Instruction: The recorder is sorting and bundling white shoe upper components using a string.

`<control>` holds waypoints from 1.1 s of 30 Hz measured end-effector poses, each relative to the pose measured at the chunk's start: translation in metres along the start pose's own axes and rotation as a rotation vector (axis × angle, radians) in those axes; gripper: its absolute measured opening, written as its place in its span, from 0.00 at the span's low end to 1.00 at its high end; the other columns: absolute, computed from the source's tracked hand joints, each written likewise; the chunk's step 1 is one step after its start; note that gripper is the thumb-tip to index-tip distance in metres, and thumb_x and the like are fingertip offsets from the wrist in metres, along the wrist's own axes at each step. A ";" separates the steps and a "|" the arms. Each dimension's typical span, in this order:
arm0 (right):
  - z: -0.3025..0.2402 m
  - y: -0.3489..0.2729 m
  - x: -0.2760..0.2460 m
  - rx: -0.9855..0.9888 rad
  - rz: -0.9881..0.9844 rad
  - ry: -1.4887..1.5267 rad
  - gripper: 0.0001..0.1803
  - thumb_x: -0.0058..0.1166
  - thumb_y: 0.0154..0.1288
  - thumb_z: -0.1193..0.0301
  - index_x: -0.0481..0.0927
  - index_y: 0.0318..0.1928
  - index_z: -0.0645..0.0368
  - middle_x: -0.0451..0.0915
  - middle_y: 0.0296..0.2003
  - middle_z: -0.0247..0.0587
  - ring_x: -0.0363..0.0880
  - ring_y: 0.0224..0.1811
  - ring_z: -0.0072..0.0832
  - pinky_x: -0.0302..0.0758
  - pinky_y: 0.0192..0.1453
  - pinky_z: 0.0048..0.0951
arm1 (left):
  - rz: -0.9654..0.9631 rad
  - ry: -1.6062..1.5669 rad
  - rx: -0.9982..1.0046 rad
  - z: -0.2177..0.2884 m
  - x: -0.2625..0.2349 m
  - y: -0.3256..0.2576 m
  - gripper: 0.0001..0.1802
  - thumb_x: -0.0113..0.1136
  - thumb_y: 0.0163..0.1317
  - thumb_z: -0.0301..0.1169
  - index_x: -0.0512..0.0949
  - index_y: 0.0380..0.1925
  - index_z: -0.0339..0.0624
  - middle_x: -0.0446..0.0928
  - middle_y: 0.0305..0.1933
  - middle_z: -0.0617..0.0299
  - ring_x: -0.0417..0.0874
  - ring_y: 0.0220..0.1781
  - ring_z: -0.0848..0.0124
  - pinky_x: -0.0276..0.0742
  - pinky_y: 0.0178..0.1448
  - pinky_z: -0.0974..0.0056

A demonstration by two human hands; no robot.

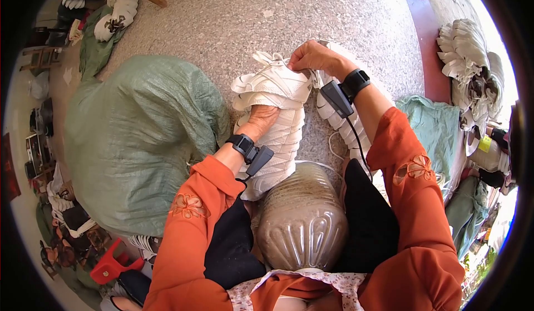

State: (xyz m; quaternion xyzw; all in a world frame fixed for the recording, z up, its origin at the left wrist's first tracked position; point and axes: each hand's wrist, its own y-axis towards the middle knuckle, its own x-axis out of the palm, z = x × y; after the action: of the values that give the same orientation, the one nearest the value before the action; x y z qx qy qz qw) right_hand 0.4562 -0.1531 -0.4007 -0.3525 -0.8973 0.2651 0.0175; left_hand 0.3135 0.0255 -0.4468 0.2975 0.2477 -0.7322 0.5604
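Note:
In front of me lies a long stack of overlapping white pieces [272, 138] that look like shoe uppers, with loose white cords [270, 61] at its far end. My left hand [261, 122] reaches in under the topmost pieces, which hide its fingers. At the far right corner of the stack, my right hand [314, 58] is closed, thumb and fingertips pinched together. What lies in that pinch is too small to make out. Just right of it is a second row of white pieces [359, 138], partly behind my right wrist.
A big green woven sack [139, 138] bulges at my left. Between my knees stands a large ribbed, brownish see-through container [303, 222]. More white bundles [470, 55] and a pale green sack [431, 127] are at right. A red plastic stool [114, 264] is lower left.

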 end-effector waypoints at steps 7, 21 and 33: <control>-0.004 0.001 0.006 0.012 0.006 -0.026 0.03 0.56 0.55 0.76 0.80 0.32 0.57 0.77 0.24 0.26 0.71 0.27 0.16 0.69 0.30 0.22 | 0.033 -0.292 -0.155 0.008 0.001 -0.004 0.22 0.49 0.68 0.33 0.68 0.59 0.34 0.70 0.61 0.48 0.69 0.63 0.57 0.62 0.68 0.60; 0.003 0.001 0.005 -0.024 -0.117 -0.088 0.05 0.51 0.54 0.75 0.80 0.32 0.56 0.73 0.24 0.23 0.68 0.28 0.18 0.67 0.31 0.23 | 0.263 -0.157 -0.027 0.004 0.011 -0.009 0.14 0.51 0.62 0.29 0.77 0.43 0.31 0.80 0.42 0.46 0.79 0.46 0.51 0.73 0.52 0.58; -0.004 0.010 0.000 -0.040 -0.275 -0.390 0.08 0.44 0.59 0.78 0.77 0.36 0.59 0.74 0.27 0.25 0.68 0.32 0.16 0.68 0.37 0.24 | 0.246 -0.150 0.031 -0.006 0.020 -0.008 0.20 0.56 0.63 0.34 0.74 0.52 0.34 0.76 0.52 0.47 0.75 0.56 0.52 0.70 0.60 0.57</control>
State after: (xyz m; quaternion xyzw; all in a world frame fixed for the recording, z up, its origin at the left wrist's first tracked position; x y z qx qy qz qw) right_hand 0.4635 -0.1454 -0.4020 -0.1692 -0.9284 0.3054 -0.1272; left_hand 0.3026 0.0182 -0.4647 0.2788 0.1554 -0.6818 0.6582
